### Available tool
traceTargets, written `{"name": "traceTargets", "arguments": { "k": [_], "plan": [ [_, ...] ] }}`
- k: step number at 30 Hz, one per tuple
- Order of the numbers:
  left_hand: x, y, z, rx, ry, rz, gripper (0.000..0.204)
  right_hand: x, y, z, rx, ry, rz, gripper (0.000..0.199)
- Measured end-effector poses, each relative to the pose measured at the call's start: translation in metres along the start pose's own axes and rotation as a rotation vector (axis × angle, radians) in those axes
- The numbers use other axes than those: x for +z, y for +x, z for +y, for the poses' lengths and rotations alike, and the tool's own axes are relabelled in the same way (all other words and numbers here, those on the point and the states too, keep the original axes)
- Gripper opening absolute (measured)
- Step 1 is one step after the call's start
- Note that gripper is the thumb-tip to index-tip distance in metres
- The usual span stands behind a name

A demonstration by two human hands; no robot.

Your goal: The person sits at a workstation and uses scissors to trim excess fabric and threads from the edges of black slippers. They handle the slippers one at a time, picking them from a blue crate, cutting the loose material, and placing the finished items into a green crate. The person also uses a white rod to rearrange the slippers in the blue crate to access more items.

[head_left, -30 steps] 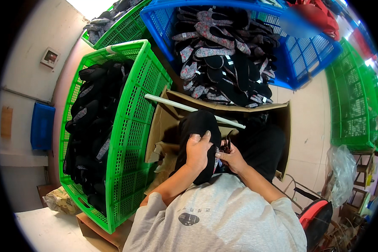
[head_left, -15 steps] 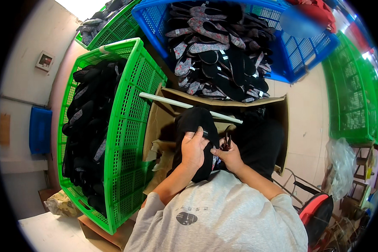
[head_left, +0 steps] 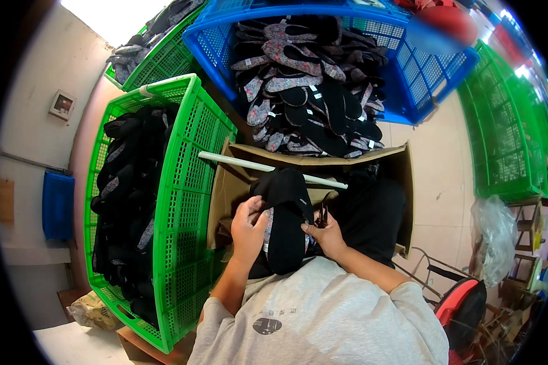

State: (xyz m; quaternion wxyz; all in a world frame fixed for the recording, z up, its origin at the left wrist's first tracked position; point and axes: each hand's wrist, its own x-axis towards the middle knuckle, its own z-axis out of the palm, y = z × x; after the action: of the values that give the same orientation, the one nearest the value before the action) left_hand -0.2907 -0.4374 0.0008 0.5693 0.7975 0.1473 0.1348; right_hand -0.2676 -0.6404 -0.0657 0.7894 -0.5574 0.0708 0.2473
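Note:
A black slipper (head_left: 288, 237) with floral-patterned sides rests on my lap, its rounded black top pointing away from me. My left hand (head_left: 247, 230) grips its left edge, with the fingers bent near the floral side. At the right edge, the thumb of my right hand (head_left: 330, 238) presses against the slipper. Small dark thread snips (head_left: 322, 218) are held in that same hand, their points upward. Under the slipper, parts of my black-clad legs show.
A cardboard box (head_left: 323, 159) and a white bar (head_left: 243, 162) lie just beyond my hands. Left stands a green crate (head_left: 186, 182) full of black slippers. Ahead, a blue crate (head_left: 420, 91) holds piled floral slippers (head_left: 292, 82). More green crates (head_left: 499, 128) stand at right.
My left hand has left the slipper's front and moved to its left edge. More of the slipper's long black surface and left floral side now shows. The snips stay in my right hand.

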Motion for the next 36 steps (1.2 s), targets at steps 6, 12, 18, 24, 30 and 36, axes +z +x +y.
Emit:
{"name": "traceTargets", "arguments": {
  "k": [6, 12, 18, 24, 30, 36],
  "plan": [
    [-0.016, -0.006, -0.018, -0.186, -0.319, -0.374, 0.022, -0.003, 0.000, 0.003, 0.124, 0.054, -0.028, 0.029],
    [-0.036, -0.009, -0.024, -0.388, -0.605, -0.637, 0.026, -0.002, -0.003, 0.003, 0.239, 0.158, -0.088, 0.027],
    [-0.039, -0.028, -0.023, -0.518, -0.536, -0.620, 0.031, -0.005, -0.004, 0.005, 0.294, 0.153, -0.142, 0.027],
    [-0.014, -0.053, -0.010, 0.328, 0.184, -0.118, 0.031, -0.006, -0.007, 0.011, 0.115, -0.010, -0.130, 0.022],
    [0.005, -0.053, -0.009, 0.502, 0.307, 0.126, 0.026, -0.009, -0.006, 0.017, -0.031, -0.095, -0.116, 0.019],
    [0.029, -0.035, -0.009, -0.192, -0.260, 0.152, 0.014, -0.002, -0.001, 0.000, 0.101, 0.235, -0.021, 0.022]
  ]
}}
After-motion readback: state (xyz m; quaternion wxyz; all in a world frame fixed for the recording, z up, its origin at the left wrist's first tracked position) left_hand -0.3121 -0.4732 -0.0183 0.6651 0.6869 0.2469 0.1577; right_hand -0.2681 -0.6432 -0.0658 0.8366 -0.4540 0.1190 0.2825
